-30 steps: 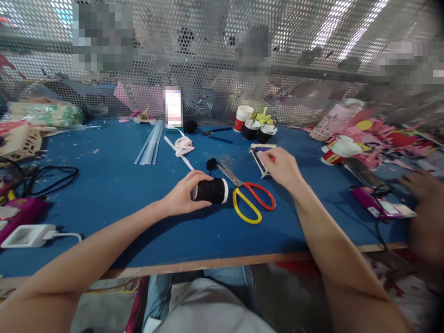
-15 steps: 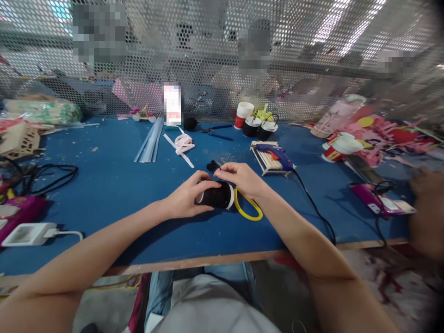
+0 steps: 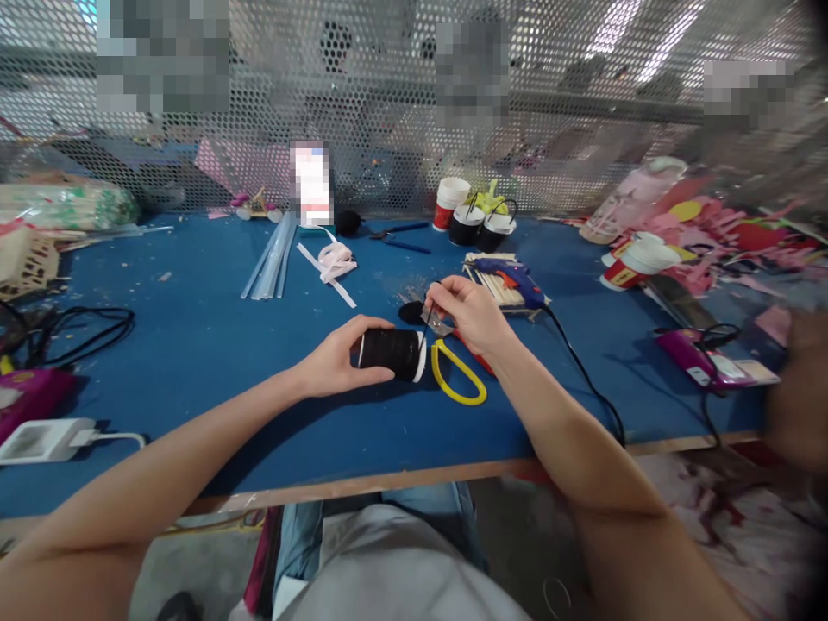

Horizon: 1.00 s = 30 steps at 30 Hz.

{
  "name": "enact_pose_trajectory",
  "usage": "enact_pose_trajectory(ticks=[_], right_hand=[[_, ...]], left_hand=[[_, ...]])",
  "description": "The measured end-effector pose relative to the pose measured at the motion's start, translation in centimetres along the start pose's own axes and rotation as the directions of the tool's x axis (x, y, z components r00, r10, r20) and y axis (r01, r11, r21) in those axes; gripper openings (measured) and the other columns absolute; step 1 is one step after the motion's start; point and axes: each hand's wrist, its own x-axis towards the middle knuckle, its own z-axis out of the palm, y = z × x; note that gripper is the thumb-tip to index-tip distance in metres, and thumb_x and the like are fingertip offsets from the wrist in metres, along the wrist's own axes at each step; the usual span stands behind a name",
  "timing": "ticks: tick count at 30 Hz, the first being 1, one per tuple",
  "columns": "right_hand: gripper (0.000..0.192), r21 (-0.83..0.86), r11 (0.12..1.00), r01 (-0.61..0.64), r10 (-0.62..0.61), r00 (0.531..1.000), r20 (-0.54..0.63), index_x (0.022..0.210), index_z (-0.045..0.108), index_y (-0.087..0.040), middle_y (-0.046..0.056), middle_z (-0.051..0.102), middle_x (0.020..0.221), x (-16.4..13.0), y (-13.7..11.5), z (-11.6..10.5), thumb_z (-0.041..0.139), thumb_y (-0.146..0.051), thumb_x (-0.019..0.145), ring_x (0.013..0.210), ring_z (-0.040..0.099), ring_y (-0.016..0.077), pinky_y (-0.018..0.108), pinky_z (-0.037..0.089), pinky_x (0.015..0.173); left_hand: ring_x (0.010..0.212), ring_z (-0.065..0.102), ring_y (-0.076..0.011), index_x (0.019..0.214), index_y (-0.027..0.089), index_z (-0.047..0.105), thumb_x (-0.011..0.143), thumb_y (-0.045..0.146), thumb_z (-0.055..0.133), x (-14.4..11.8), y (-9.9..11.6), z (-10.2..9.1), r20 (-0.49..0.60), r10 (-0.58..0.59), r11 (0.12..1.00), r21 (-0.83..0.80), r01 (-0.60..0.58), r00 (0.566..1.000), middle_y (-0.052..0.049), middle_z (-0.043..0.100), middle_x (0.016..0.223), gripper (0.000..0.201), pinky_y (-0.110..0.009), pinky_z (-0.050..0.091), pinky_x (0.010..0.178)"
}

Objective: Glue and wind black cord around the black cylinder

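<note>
My left hand (image 3: 346,358) is wrapped round a paper cup covered in black (image 3: 388,354), held on its side with its white rim to the right. Between the thumb and fingertips of my right hand (image 3: 462,310), a thin black cord (image 3: 425,326) is pinched; it runs down towards the rim. Beneath my right wrist lie scissors with a yellow handle loop (image 3: 461,379) and a red part, partly hidden. A dark round item (image 3: 411,311) rests just beyond my right fingertips, beside what looks like clear plastic.
Behind my right hand, a blue glue gun (image 3: 517,280) rests on a small stick rack. Further back are black-wrapped cups (image 3: 466,226), pliers (image 3: 404,237), a white ribbon (image 3: 336,261) and clear glue sticks (image 3: 270,259). A co-worker's blurred arm (image 3: 799,388) is at the right edge.
My right hand has risen and moved right, away from the cup, drawing the black cord up. More of the cup's black side and the scissors now shows.
</note>
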Motion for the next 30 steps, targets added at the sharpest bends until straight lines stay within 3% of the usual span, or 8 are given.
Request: enact_pose_trajectory(ticks=[11, 30], right_hand=[[0.026, -0.215, 0.976, 0.028, -0.031, 1.0, -0.008, 0.066, 0.052, -0.017, 0.0, 0.057, 0.061, -0.3, -0.7, 0.6, 0.06, -0.039, 0.078, 0.051, 0.044, 0.0073, 0.024, 0.035, 0.05], [0.029, -0.385, 0.922, 0.032, 0.022, 0.99, 0.137, 0.067, 0.054, -0.018, 0.003, 0.061, 0.067, -0.4, 0.2, 0.7, 0.056, -0.044, 0.078, 0.056, 0.05, 0.0109, 0.026, 0.039, 0.056]], left_hand=[[0.1, 0.056, -0.0225, 0.119, 0.019, 0.047, 0.072, 0.039, 0.068, 0.0, -0.1, -0.1, 0.043, 0.083, 0.992, 0.092, -0.087, 0.996, -0.009, 0.055, 0.111, 0.055, -0.035, 0.046, 0.086], [0.106, 0.05, -0.0244, 0.12, 0.02, 0.046, 0.071, 0.034, 0.071, 0.0, 0.3, -0.3, 0.009, 0.27, 0.956, 0.114, -0.27, 0.963, -0.011, 0.052, 0.111, 0.057, -0.041, 0.043, 0.092]])
